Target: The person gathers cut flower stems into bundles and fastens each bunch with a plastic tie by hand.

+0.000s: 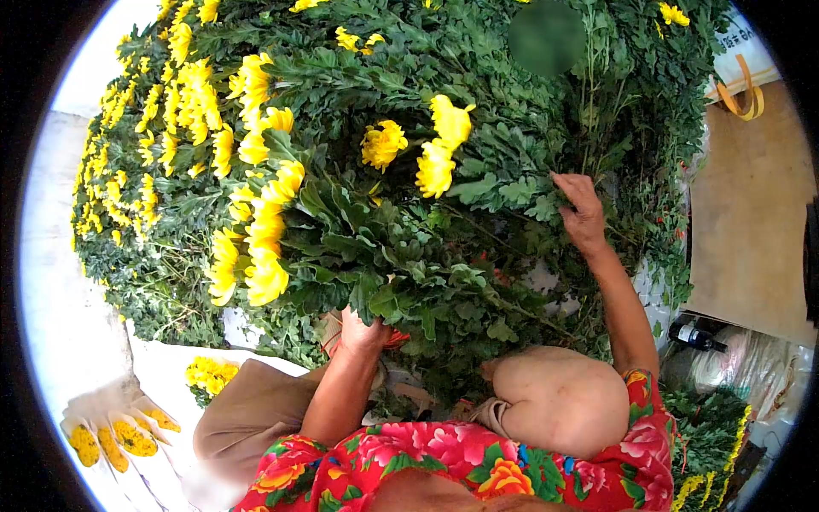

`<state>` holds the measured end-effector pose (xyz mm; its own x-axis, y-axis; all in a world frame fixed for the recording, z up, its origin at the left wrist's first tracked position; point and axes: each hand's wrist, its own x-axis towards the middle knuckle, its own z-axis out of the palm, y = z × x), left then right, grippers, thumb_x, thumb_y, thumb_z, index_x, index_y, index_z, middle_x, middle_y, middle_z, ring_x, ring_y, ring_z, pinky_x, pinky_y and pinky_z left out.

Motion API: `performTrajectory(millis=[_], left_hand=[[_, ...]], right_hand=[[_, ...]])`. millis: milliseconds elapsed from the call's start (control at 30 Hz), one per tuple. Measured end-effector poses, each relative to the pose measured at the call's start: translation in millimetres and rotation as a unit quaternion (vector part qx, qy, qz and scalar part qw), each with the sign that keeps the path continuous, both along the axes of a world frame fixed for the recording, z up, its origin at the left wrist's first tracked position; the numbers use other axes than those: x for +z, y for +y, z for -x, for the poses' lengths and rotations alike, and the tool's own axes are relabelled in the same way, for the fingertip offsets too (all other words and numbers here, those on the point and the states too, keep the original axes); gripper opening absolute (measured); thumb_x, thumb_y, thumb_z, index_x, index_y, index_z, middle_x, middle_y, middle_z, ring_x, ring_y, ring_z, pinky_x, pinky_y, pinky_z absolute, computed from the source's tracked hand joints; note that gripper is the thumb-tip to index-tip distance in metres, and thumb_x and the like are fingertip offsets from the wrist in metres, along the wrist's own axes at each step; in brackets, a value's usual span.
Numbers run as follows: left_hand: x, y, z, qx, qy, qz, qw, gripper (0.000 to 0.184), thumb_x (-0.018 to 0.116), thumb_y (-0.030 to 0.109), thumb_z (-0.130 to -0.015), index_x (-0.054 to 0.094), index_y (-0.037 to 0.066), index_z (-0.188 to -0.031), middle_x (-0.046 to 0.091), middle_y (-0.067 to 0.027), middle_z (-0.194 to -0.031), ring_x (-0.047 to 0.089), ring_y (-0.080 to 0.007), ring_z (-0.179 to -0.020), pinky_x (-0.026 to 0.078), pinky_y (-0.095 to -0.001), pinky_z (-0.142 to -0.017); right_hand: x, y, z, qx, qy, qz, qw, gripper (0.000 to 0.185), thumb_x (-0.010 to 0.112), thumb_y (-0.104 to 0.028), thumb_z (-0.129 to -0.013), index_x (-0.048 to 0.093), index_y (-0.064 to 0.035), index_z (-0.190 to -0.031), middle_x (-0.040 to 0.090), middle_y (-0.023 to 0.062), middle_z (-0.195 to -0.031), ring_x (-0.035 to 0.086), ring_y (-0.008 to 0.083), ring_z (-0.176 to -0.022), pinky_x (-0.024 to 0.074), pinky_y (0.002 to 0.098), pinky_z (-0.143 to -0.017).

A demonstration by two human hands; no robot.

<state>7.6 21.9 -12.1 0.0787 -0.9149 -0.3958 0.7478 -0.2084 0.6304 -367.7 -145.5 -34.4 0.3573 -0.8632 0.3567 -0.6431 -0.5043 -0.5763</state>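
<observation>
My left hand (363, 329) is closed around the stems of a bunch of yellow chrysanthemums (266, 247), low in front of my body. The blooms of this bunch point left, stacked in a rough row, and its dark green leaves cover most of my fingers. Further right, my right hand (582, 209) has its fingers pinched at the leafy stem of a chrysanthemum (512, 162). Two yellow blooms (442, 149) show at the left end of that foliage. Leaves partly hide where my fingertips meet the stem.
A large heap of chrysanthemums (358, 77) spreads across the far side, many blooms at left. Wrapped yellow flowers (111, 439) lie lower left. At right are a cardboard sheet (746, 213), a dark bottle (695, 335), clear plastic wrap (751, 367) and another flower bundle (704, 435).
</observation>
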Motion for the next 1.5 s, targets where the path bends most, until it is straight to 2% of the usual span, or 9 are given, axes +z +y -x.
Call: performTrajectory(millis=[267, 333, 567, 1067, 1167, 1233, 1367, 1433, 1500], left_hand=[[-14.0, 5.2, -7.1, -0.049, -0.329, 0.009, 0.943, 0.023, 0.058, 0.011, -0.093, 0.06, 0.003, -0.115, 0.064, -0.0092, -0.109, 0.063, -0.0237, -0.096, 0.052, -0.0379, -0.085], [16.9, -3.9, 4.8, 0.046, 0.028, -0.056, 0.997, 0.02, 0.058, 0.011, -0.094, 0.06, 0.003, -0.113, 0.064, -0.0091, -0.107, 0.063, -0.0231, -0.095, 0.052, -0.037, -0.084], [15.6, -4.5, 6.8, 0.052, -0.019, -0.049, 0.997, 0.018, 0.059, 0.012, -0.093, 0.061, 0.003, -0.109, 0.064, -0.007, -0.103, 0.062, -0.0211, -0.092, 0.051, -0.0371, -0.083], [14.7, 3.8, 8.1, 0.038, 0.004, -0.001, 0.999, 0.015, 0.064, 0.014, -0.089, 0.064, 0.004, -0.101, 0.065, -0.0053, -0.101, 0.062, -0.0195, -0.088, 0.05, -0.0347, -0.081], [-10.2, 9.1, 2.5, -0.02, -0.367, 0.076, 0.927, 0.014, 0.064, 0.015, -0.089, 0.065, 0.006, -0.1, 0.064, -0.0044, -0.1, 0.062, -0.018, -0.089, 0.05, -0.0339, -0.081], [15.9, 2.2, 9.5, 0.023, 0.023, 0.012, 0.999, 0.014, 0.064, 0.014, -0.09, 0.065, 0.006, -0.102, 0.063, -0.0035, -0.1, 0.061, -0.0167, -0.091, 0.049, -0.0333, -0.081], [20.4, 4.2, 9.4, 0.001, -0.022, 0.028, 0.999, 0.016, 0.063, 0.013, -0.091, 0.063, 0.006, -0.105, 0.062, -0.0029, -0.1, 0.06, -0.0156, -0.091, 0.049, -0.0328, -0.082], [18.8, 3.6, 7.2, -0.02, 0.005, 0.026, 0.999, 0.018, 0.064, 0.013, -0.09, 0.062, 0.006, -0.107, 0.062, -0.0026, -0.101, 0.059, -0.0156, -0.091, 0.048, -0.0323, -0.083], [24.6, 1.0, 11.0, -0.011, 0.003, 0.013, 1.0, 0.016, 0.063, 0.013, -0.091, 0.062, 0.006, -0.106, 0.062, -0.0025, -0.1, 0.059, -0.0156, -0.092, 0.048, -0.0318, -0.083]], right_hand=[[16.4, -25.6, -32.6, -0.058, 0.255, 0.022, 0.965, 0.113, 0.08, 0.003, -0.057, 0.018, -0.0125, -0.151, 0.025, 0.0167, -0.15, 0.032, 0.0379, -0.135, 0.0334, 0.0472, -0.109], [7.5, -47.1, -26.4, -0.036, 0.283, -0.023, 0.958, 0.12, 0.086, -0.006, -0.054, 0.015, -0.0122, -0.151, 0.016, 0.0153, -0.154, 0.021, 0.0382, -0.141, 0.0278, 0.0502, -0.113], [-9.1, -86.4, -31.0, -0.02, 0.4, -0.078, 0.913, 0.12, 0.085, -0.01, -0.057, 0.009, -0.0031, -0.15, 0.021, 0.0173, -0.152, 0.025, 0.037, -0.14, 0.0265, 0.0517, -0.112], [17.4, -37.5, 13.1, -0.137, 0.18, 0.008, 0.974, 0.075, 0.077, -0.002, -0.063, 0.048, 0.0007, -0.131, 0.05, 0.0178, -0.13, 0.048, 0.038, -0.12, 0.0399, 0.0409, -0.102], [37.7, -36.1, 10.7, -0.174, 0.127, -0.117, 0.969, 0.072, 0.076, 0.001, -0.064, 0.049, 0.0013, -0.131, 0.053, 0.0189, -0.128, 0.057, 0.0335, -0.113, 0.0465, 0.0357, -0.094], [39.7, -38.7, 19.6, -0.185, 0.075, -0.127, 0.972, 0.064, 0.072, 0.003, -0.068, 0.051, 0.0019, -0.129, 0.059, 0.0174, -0.12, 0.062, 0.0283, -0.101, 0.0491, 0.034, -0.085], [58.4, -44.5, 35.8, -0.353, 0.032, -0.195, 0.915, 0.05, 0.068, 0.001, -0.075, 0.054, 0.0039, -0.123, 0.067, 0.0158, -0.109, 0.063, 0.0239, -0.099, 0.0484, 0.0344, -0.087], [27.0, -77.2, 80.2, -0.255, -0.209, -0.177, 0.927, 0.052, 0.069, -0.001, -0.076, 0.051, 0.005, -0.124, 0.065, 0.0142, -0.103, 0.062, 0.0244, -0.094, 0.0478, 0.0344, -0.086], [59.4, -78.9, 68.1, -0.253, -0.154, -0.141, 0.945, 0.049, 0.067, -0.004, -0.076, 0.05, 0.0042, -0.122, 0.06, 0.0124, -0.097, 0.057, 0.0237, -0.087, 0.0473, 0.0355, -0.08]])
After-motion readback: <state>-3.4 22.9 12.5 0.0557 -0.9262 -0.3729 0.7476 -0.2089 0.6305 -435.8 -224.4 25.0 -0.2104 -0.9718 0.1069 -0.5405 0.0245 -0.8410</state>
